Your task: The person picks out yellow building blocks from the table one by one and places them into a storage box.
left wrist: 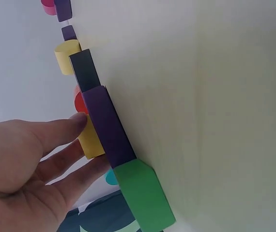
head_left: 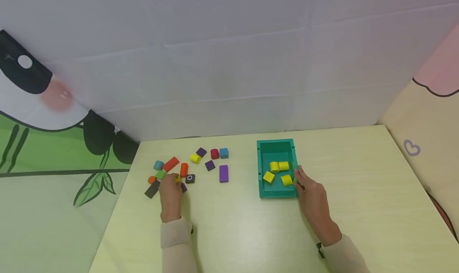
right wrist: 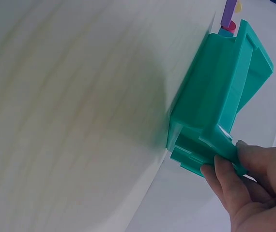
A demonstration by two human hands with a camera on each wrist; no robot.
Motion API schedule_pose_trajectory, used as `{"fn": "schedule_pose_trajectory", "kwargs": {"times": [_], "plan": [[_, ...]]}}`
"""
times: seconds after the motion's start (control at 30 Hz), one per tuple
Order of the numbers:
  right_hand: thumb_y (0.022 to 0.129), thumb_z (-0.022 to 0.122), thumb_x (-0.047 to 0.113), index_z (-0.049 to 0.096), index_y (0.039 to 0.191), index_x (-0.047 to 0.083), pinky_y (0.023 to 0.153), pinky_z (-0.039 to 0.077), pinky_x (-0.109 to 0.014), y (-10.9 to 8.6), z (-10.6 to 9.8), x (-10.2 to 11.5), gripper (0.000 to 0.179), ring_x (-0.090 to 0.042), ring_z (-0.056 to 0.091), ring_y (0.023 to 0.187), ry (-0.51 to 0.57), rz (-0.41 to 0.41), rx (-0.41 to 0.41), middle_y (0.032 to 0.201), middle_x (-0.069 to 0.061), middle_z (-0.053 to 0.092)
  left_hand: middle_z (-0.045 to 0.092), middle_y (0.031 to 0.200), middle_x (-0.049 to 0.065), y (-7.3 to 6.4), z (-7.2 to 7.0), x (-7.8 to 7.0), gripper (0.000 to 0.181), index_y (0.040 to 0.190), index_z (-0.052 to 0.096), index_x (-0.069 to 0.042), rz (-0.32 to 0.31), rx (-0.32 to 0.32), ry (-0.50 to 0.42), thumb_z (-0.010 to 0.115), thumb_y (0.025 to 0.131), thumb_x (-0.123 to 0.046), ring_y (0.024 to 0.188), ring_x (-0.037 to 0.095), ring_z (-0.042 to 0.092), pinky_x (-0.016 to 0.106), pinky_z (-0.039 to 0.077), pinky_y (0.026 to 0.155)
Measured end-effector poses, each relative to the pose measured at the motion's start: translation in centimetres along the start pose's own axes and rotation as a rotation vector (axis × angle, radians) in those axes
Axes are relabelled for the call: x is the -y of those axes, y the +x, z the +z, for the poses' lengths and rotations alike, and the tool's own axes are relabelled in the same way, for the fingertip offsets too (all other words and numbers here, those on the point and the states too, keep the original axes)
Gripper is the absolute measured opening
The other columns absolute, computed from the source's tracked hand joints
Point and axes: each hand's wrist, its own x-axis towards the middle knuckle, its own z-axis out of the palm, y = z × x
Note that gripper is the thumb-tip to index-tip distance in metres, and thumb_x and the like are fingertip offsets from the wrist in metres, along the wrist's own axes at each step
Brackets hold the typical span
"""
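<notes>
We see a strip of pale, wood-grained table [head_left: 236, 233] between the scattered blocks [head_left: 170, 164] and the straight-edged green tray [head_left: 259, 167]. The right hand [head_left: 315, 201] pinches the tray at its right side; the left hand [head_left: 171, 195] pinches a smooth yellow block [left wrist: 92, 142] among the scattered blocks.

The left hand [head_left: 171, 195] and right hand [head_left: 315, 205] are bare. The left sleeve [head_left: 177, 261] is pale cream with a broad cuff [head_left: 175, 234] and faint pinkish tint; the right sleeve [head_left: 346, 257] is cream too. A small dark piece [head_left: 320, 250] shows at each wrist, the right one angular.
</notes>
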Motion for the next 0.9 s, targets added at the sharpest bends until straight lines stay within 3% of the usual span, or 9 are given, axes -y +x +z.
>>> {"fn": "schedule_pose_trajectory", "kwargs": {"times": [0.17,0.67,0.9], "plan": [[0.089,0.076,-0.013,0.058,0.140,-0.009,0.093,0.057,-0.051,-0.1,0.0,0.0,0.054,-0.043,0.060,0.127,0.001,0.021,0.015,0.146,-0.024,0.057,0.060,0.137,0.033,-0.1,0.0,0.0,0.035,0.137,0.060,0.014,-0.011,0.011,-0.003,0.058,0.103,0.008,0.125,0.047,0.057,0.059,0.050,0.110],[0.086,0.078,-0.014,0.060,0.138,-0.010,0.089,0.059,-0.051,0.0,0.0,0.0,0.054,-0.045,0.062,0.123,0.005,-0.017,-0.013,0.144,-0.026,0.058,0.060,0.139,0.031,-0.9,-0.5,-1.3,0.036,0.140,0.059,0.012,0.037,-0.067,-0.056,0.057,0.104,0.006,0.129,0.047,0.057,0.058,0.048,0.113],[0.086,0.078,-0.014,0.060,0.137,-0.010,0.090,0.059,-0.051,0.0,0.0,0.0,0.055,-0.045,0.062,0.124,-0.003,-0.016,-0.007,0.144,-0.026,0.058,0.064,0.132,0.033,-1.3,-0.9,-2.5,0.033,0.132,0.063,0.016,0.118,-0.117,-0.053,0.061,0.100,0.009,0.127,0.048,0.059,0.058,0.049,0.111]]}}
